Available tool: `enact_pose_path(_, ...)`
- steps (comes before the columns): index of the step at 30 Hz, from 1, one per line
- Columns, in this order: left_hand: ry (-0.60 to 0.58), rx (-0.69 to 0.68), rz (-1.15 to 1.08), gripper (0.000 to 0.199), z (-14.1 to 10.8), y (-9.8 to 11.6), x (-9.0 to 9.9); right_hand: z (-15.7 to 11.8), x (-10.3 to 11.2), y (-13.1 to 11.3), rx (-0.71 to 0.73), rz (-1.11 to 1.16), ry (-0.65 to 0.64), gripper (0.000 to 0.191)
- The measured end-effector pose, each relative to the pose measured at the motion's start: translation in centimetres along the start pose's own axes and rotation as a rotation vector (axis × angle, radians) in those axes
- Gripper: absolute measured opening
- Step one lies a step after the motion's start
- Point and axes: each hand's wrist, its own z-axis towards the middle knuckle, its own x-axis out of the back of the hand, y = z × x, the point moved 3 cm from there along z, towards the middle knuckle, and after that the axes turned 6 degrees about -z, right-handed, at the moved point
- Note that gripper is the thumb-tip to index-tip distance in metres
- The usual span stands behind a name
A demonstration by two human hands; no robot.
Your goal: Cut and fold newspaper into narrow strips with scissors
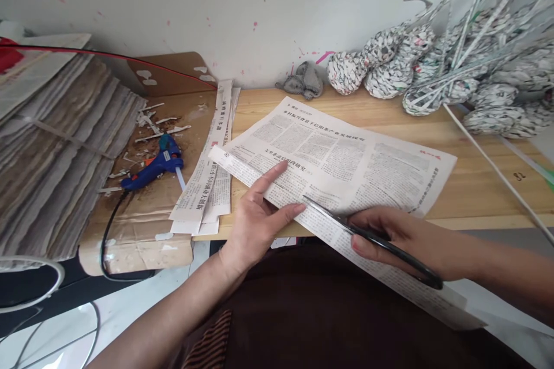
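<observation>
A newspaper sheet [381, 179] lies near the table's front edge, its lower part hanging over. My left hand [253, 225] grips the sheet's near edge, thumb and index finger on top and the other fingers hidden beneath. In my right hand [411, 245] are black-handled scissors [326, 214], their blades pointing left along the paper close to my left thumb. A partly cut newspaper strip [415, 297] hangs down to the right below the scissors. Several cut newspaper strips [220, 184] are stacked left of the sheet.
A blue glue gun [153, 168] rests on stained cardboard [142, 236] among paper scraps. Farther left stands a tall stack of newspapers [64, 144]. Against the wall are a grey cloth [303, 81] and several woven paper forms [389, 72] with long paper rods sticking out over the table.
</observation>
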Motion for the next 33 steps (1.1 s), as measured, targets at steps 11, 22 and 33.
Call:
enact_pose_path(11, -0.014, -0.011, -0.016, 0.075, -0.4, 0.1, -0.5, 0.1, -0.6, -0.5, -0.028, 0.080, -0.096, 0.048)
enact_pose_path(22, -0.054, 0.049, -0.032, 0.075, -1.1, 0.2, -1.2, 0.2, -0.6, -1.1, -0.027, 0.007, -0.029, 0.049)
enact_pose_path(33, -0.049, 0.072, -0.060, 0.073, -1.2, 0.2, -1.4, 0.4, -1.0, -0.7, 0.003, 0.058, -0.078, 0.052)
